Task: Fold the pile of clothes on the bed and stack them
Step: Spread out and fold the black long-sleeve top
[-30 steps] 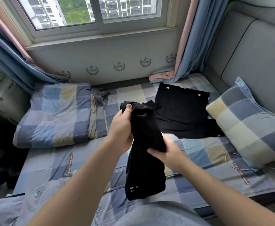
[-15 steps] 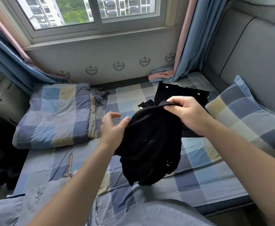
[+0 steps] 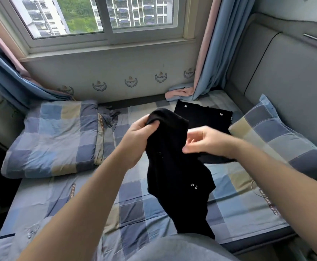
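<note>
- Checked bed (image 3: pixel 59 194): one folded black top (image 3: pixel 201 117) lies flat just beside the pillow (image 3: pixel 278 132).
- Left hand (image 3: pixel 139 136) grips the black garment (image 3: pixel 174 176) by its top; it hangs near the pillow.
- Right hand (image 3: pixel 206 143) is blurred, so I can't tell its grip.
- Step looks like orienting the garment. Next: catch the opposite edge, spread it flat.

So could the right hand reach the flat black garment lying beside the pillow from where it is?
Probably yes. The right hand hovers just in front of the flat black garment, with nothing between them; the held garment hangs from the left hand, off to the side.
</note>
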Tool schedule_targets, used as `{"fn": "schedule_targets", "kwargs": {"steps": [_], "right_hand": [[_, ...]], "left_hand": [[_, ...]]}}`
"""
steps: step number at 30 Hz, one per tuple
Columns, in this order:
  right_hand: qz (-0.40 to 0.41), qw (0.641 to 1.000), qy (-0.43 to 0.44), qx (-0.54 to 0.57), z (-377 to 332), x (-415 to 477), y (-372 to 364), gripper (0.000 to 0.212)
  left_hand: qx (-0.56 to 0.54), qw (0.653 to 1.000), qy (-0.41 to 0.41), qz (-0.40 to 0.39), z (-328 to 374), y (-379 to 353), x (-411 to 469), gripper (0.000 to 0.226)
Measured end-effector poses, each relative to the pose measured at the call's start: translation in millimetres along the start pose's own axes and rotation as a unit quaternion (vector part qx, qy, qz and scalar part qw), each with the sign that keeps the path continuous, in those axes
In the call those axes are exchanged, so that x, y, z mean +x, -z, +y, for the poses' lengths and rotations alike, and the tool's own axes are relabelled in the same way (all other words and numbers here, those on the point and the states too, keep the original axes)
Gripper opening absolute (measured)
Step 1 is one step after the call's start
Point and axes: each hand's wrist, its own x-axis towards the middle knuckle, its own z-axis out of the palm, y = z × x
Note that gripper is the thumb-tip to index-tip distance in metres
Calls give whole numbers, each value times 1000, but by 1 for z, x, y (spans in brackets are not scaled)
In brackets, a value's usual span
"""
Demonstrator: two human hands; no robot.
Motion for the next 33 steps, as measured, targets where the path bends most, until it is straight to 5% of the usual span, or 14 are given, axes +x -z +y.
{"fn": "schedule_targets", "kwargs": {"steps": [4, 8, 12, 15, 22, 27, 30, 33], "right_hand": [[28, 996, -8, 81, 26, 9, -35, 57], [-8, 1000, -8, 26, 31, 18, -55, 29], [26, 1000, 4, -5, 31, 18, -48, 30], [79, 996, 29, 7, 25, 16, -36, 9], [84, 994, 49, 54, 4, 10, -17, 38], [130, 991, 40, -13, -6, 11, -9, 29], [155, 985, 68, -33, -11, 7, -5, 25], [158, 980, 118, -40, -22, -1, -6, 22]], "left_hand": [[-91, 995, 36, -12, 13, 5, -7, 25], [-131, 991, 33, 11, 17, 13, -12, 27], [-151, 984, 5, 92, 18, 40, -16, 26], [-124, 984, -5, 129, 12, 66, -20, 22], [-36, 986, -19, 163, -7, 105, -30, 28], [53, 984, 3, 168, -26, 105, -27, 42], [132, 982, 33, 131, -28, 101, -26, 11], [164, 977, 133, 21, -26, 83, -28, 38]]}}
